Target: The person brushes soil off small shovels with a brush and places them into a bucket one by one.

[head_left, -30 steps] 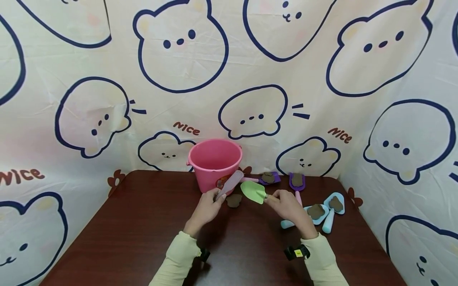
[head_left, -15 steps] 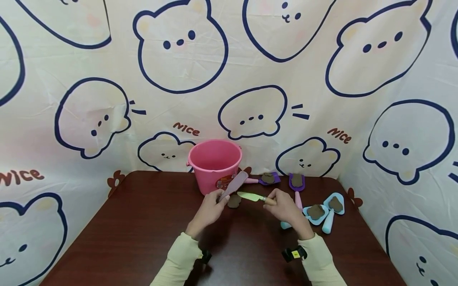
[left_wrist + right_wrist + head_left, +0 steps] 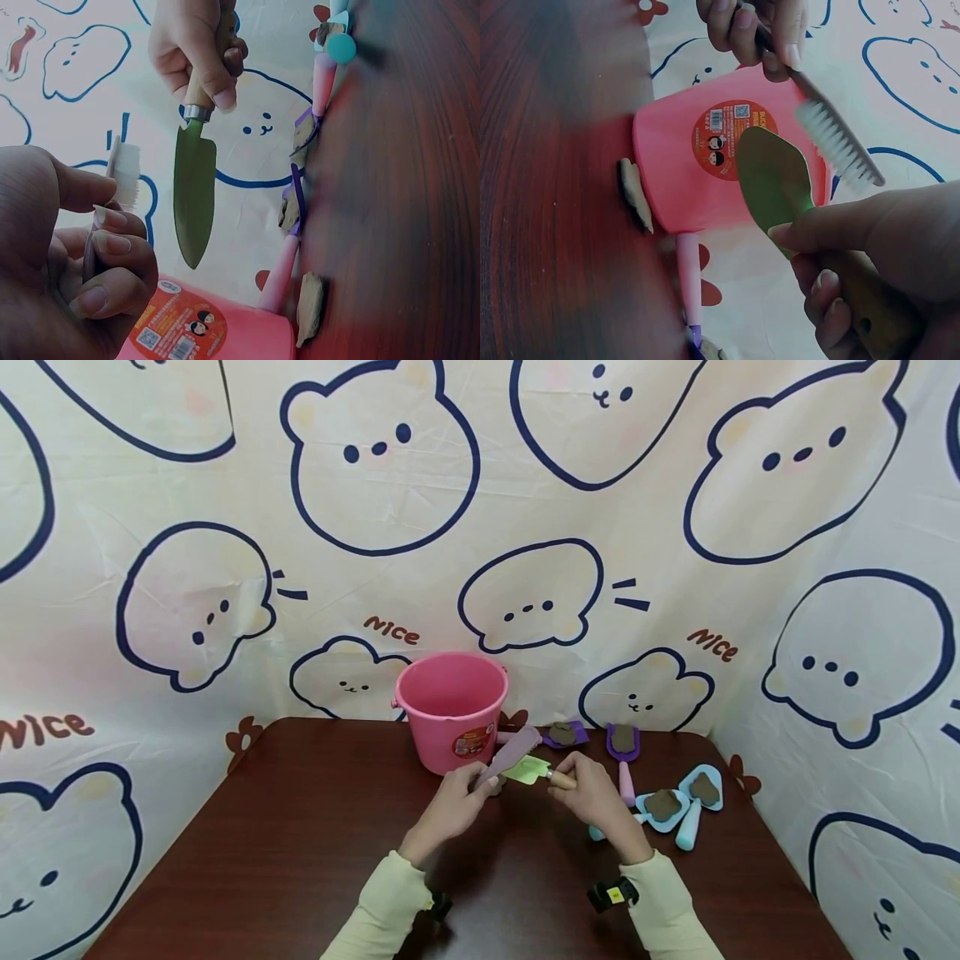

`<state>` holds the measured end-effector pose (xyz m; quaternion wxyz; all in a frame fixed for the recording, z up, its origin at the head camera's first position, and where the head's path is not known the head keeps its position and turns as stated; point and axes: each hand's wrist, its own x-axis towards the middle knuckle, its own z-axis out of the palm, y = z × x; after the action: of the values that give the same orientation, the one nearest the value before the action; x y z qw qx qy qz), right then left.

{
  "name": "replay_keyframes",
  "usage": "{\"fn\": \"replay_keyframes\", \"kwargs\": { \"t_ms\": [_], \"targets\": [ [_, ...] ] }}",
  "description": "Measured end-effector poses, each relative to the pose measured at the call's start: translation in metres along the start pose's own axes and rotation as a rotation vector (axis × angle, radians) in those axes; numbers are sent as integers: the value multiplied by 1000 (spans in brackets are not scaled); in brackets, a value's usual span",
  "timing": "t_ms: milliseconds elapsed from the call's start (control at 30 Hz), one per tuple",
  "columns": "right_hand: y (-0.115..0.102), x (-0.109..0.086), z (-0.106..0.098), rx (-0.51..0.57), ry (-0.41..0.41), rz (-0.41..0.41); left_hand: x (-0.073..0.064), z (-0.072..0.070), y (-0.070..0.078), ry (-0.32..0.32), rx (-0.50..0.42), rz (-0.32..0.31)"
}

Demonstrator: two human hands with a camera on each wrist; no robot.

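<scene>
The left hand (image 3: 450, 804) grips a mauve scrub brush (image 3: 512, 753) by its handle, thumb and curled fingers around it; held from that end, the white bristles (image 3: 831, 141) are free and angled toward the trowel. The right hand (image 3: 589, 792) grips the wooden handle of a green garden trowel (image 3: 527, 769) close to the metal collar, a hold that probably makes the blade easy to turn. Both tools are raised above the tabletop (image 3: 300, 843), in front of the pink bucket (image 3: 441, 742), with the brush head overlapping the blade from above in the head view — the left wrist view shows them apart.

Below them, a brown clay-like lump (image 3: 634, 195) lies directly on the tabletop, just beside the bucket's foot. To the right, two purple shovels (image 3: 577, 731) with pink handles and two light-blue shovels (image 3: 686, 833) each carry a similar lump on the blade, perhaps to stop them soiling the surface. The bucket stands upright at the back against the bear-print cloth (image 3: 525, 510), likely for room in front.
</scene>
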<state>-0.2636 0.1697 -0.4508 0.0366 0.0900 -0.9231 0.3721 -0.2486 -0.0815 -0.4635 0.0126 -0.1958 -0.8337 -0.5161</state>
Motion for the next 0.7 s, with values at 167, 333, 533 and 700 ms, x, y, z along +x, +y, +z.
{"fn": "replay_keyframes", "kwargs": {
  "t_ms": [167,333,533,700],
  "targets": [
    [-1,0,1,3,21,-5,-1,2,2,-13,-17,28],
    [-2,1,4,9,35,-8,-2,6,4,-37,-6,35],
    [-2,1,6,-2,63,-28,-3,12,2,-57,-3,14],
    [-3,0,6,-5,69,-40,-3,16,1,-68,-7,7]
  ]
}}
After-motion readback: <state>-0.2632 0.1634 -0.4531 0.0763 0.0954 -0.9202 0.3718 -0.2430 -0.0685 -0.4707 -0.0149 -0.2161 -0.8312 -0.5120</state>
